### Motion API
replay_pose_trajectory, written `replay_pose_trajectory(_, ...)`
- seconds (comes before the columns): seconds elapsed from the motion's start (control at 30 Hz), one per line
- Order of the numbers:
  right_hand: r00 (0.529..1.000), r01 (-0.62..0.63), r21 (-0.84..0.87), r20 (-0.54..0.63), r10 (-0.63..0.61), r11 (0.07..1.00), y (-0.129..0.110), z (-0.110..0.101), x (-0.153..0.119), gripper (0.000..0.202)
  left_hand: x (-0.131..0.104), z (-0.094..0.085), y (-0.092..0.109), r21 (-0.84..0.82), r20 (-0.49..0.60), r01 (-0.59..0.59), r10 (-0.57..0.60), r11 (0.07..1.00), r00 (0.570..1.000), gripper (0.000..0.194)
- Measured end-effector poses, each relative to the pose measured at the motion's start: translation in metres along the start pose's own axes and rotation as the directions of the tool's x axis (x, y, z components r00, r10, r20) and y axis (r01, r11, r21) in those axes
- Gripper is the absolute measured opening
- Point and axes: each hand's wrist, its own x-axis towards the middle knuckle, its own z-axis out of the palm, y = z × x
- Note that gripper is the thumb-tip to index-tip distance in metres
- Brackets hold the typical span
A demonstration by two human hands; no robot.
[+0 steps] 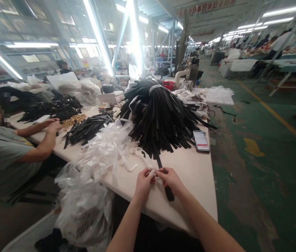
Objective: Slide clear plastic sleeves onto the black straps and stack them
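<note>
My left hand (145,181) is closed in a pinch, with white material at its thumb and fingertips. A thin white strip (144,156) curves down to it from the white heap. Close beside it, my right hand (171,178) has its fingers closed around a flat black strap (159,161). The strap runs from the pile's edge under this hand, and its wider dark end (169,194) lies towards me. The fingertips of both hands nearly meet, hiding part of what they pinch. Ahead is a big bundle of black straps (154,119), tied near its top with a pale band (155,87).
A heap of white plastic strips (108,143) spills over the pale table's (190,185) left edge. A phone-like object (201,141) lies at the right edge. At left, a co-worker's hands (52,126) are near gold-coloured pieces (73,120) and more black straps (89,127).
</note>
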Motion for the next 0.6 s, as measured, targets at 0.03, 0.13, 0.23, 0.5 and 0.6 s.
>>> replay_pose_trajectory(0.03,1.0,0.012,-0.012,-0.017,-0.012,1.0,0.002,0.0,0.002,0.03,0.0,0.0,-0.001,0.018,-0.006,-0.01,0.01,1.0,1.0,0.034)
replay_pose_trajectory(0.13,0.998,0.036,-0.036,-0.054,-0.038,0.999,0.003,-0.001,0.003,0.024,-0.001,0.002,-0.005,0.085,-0.049,-0.017,0.021,0.996,0.999,0.034)
replay_pose_trajectory(0.23,0.993,0.07,-0.09,-0.089,-0.078,0.993,0.0,-0.003,0.002,0.021,-0.001,0.004,-0.006,0.135,-0.078,-0.006,0.017,0.991,0.997,0.034)
replay_pose_trajectory(0.5,0.986,0.143,-0.174,-0.055,-0.154,0.974,-0.003,-0.002,0.004,0.023,0.012,0.003,0.003,0.031,0.031,0.137,-0.138,0.99,0.99,0.039)
replay_pose_trajectory(0.6,0.997,0.043,0.084,0.053,-0.048,0.996,-0.005,-0.003,-0.003,0.022,0.019,0.006,0.002,-0.108,-0.135,0.129,-0.143,0.986,0.981,0.042)
